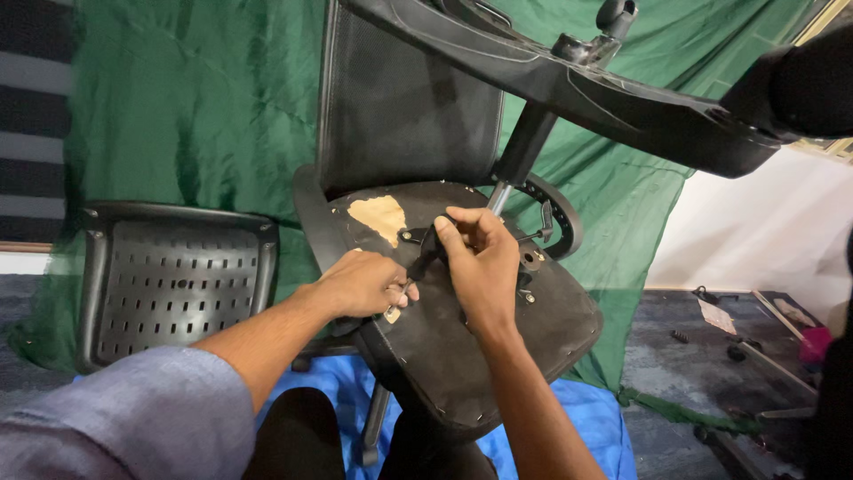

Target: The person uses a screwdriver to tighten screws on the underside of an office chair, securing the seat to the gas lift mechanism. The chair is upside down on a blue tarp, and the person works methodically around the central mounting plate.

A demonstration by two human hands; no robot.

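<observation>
Green cloth (204,98) hangs as backdrop, blue tarp (586,418) on the floor below, grey carpet at right with small loose parts scattered on it. One office chair lies tipped over, underside of its seat pan (498,347) facing the camera, black with a torn patch (380,216) showing tan foam. Chair's mesh backrest (404,98) stands up behind the seat. Gas-lift column (520,151) rises from the seat to the star base (569,84), which cuts across the top of the view and blocks part of the cloth. One round armrest loop (562,213) right of the column. One separate black perforated plastic seat shell (178,276) leans at left against the cloth. Two hands, close together on the seat underside. Left hand (360,283) closed around a small tool or part, tip poking out by the thumb. Right hand (480,262) pinches a black lever (425,256) on the seat mechanism, fingers curled over it. Grey sleeve (115,418) in the bottom left corner
</observation>
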